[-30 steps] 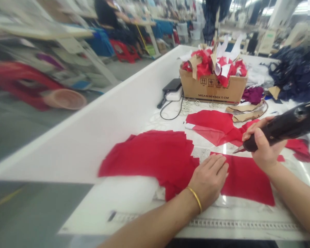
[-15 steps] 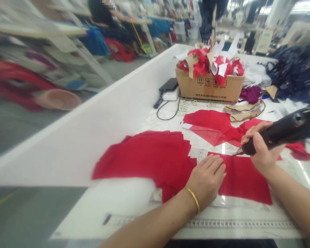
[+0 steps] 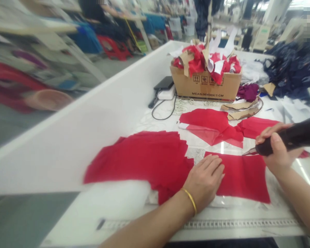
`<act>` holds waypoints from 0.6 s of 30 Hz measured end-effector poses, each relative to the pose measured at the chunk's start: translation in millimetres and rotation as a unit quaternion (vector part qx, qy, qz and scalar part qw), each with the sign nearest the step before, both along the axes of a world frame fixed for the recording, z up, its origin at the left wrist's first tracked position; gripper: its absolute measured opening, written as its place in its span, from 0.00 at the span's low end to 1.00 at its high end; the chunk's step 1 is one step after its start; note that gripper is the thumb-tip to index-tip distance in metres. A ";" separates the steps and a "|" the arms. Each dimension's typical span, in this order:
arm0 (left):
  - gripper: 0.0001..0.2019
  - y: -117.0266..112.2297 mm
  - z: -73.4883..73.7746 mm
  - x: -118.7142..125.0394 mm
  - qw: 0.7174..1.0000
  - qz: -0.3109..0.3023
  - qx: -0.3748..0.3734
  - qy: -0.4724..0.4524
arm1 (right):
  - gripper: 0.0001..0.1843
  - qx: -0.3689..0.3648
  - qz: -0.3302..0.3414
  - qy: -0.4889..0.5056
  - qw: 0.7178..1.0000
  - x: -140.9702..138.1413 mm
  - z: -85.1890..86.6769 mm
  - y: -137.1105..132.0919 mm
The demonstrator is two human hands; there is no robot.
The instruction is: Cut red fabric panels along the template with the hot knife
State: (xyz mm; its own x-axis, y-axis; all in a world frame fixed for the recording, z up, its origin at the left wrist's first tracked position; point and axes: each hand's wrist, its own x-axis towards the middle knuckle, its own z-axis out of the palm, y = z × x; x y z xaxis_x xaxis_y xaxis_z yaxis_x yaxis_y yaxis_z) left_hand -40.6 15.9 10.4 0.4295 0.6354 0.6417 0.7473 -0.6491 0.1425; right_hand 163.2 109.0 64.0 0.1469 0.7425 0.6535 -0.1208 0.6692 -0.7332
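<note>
On table (image 3: 98,137) | left grip (image 3: 203,182) spread on red cloth (image 3: 244,177) | right grip (image 3: 279,151) around cutter (image 3: 299,136) (black)

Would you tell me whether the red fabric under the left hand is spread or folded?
Spread: the red fabric lies smooth under the left hand, unfolded.

Red fabric panel (image 3: 241,177) — pressed flat under the left hand (image 3: 203,182), gold bangle (image 3: 189,202) worn at the wrist; black-handled cutter (image 3: 297,135) gripped in the right hand (image 3: 279,150), blade at the panel's top edge — cardboard box (image 3: 205,86) of scraps behind.

I'm working in a garment factory: red fabric pieces (image 3: 136,158) are covering a long cutting table (image 3: 93,113), with sewing machines (image 3: 260,38) standing beyond.
</note>
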 end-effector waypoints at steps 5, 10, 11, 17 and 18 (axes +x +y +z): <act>0.11 -1.1 2.5 1.4 1.000 -0.010 -0.008 -0.009 | 0.16 -0.002 -0.007 0.010 1.000 -1.5 2.0 -2.3; 0.10 -3.4 2.3 2.3 1.000 -0.021 -0.019 -0.012 | 0.17 0.015 0.015 0.030 0.999 -0.2 0.1 -3.5; 0.10 -3.9 2.1 2.5 0.999 -0.021 -0.023 -0.010 | 0.15 0.013 0.018 0.023 0.999 0.1 -1.1 -3.8; 0.11 -9.6 5.9 13.4 0.997 -0.060 -0.029 0.048 | 0.08 0.000 0.025 -0.009 1.000 4.0 -5.3 -4.6; 0.11 -10.3 6.9 17.7 0.995 -0.074 -0.031 0.061 | 0.10 0.002 0.023 -0.006 1.000 6.1 -4.7 -4.3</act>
State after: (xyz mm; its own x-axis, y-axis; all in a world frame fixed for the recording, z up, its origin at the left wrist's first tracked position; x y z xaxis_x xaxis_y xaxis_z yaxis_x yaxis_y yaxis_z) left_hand -23.0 5.6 17.3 0.5931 0.5966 0.5407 0.6587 -0.7457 0.1003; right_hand 169.2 104.7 59.3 0.1048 0.7455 0.6582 -0.1431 0.6662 -0.7319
